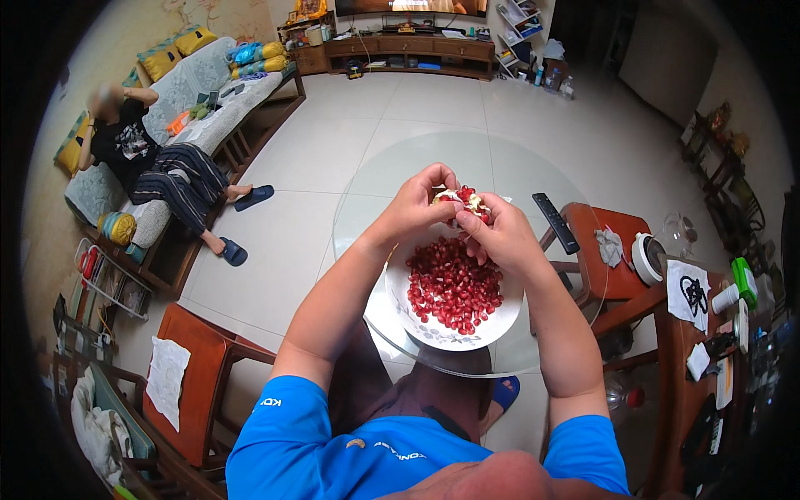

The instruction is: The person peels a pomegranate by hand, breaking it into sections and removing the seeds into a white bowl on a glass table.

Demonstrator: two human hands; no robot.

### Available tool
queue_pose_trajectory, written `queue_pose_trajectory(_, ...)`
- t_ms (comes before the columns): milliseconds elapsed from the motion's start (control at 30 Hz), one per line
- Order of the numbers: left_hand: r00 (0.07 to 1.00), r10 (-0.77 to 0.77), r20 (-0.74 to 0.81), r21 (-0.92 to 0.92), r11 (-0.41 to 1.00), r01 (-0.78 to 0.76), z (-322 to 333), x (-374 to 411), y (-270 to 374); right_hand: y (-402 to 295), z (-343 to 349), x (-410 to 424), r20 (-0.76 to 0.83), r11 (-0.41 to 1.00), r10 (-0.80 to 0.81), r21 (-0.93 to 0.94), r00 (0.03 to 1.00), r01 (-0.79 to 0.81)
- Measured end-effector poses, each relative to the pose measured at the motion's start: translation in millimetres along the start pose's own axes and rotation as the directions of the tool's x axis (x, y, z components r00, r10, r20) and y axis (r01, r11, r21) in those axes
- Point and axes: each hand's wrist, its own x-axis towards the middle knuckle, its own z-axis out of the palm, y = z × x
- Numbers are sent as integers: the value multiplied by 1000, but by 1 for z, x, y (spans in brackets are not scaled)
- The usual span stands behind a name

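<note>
Both of my hands grip one piece of pomegranate (pixel 465 199), with pale membrane and red arils showing between the fingers. My left hand (pixel 417 203) holds it from the left, its thumb laid across the near side. From the right, my right hand (pixel 500 228) presses its thumb against the piece, while its lower fingers hang over the bowl. Right below is a white bowl (pixel 447 339) with a grey floral pattern. Loose red pomegranate arils (pixel 456 284) cover much of its inside. It stands on a round glass table (pixel 375 187). My fingers hide part of the piece.
A black remote control (pixel 555 223) lies at the glass table's right edge. Beyond it, a wooden stool (pixel 615 219) holds crumpled tissue (pixel 609 245). Another stool (pixel 187 369) with a paper towel (pixel 167 381) stands at left. A person (pixel 156 144) sits on the sofa (pixel 187 81).
</note>
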Motion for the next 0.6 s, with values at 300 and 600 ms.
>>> queue_pose_trajectory(300,993,-24,115,52,998,18,0,-7,11,-11,-8,-7,103,999,-25,-38,994,29)
queue_pose_trajectory(600,984,-21,175,232,973,-20,-3,-9,15,-4,-13,-4,238,998,5,65,971,-21)
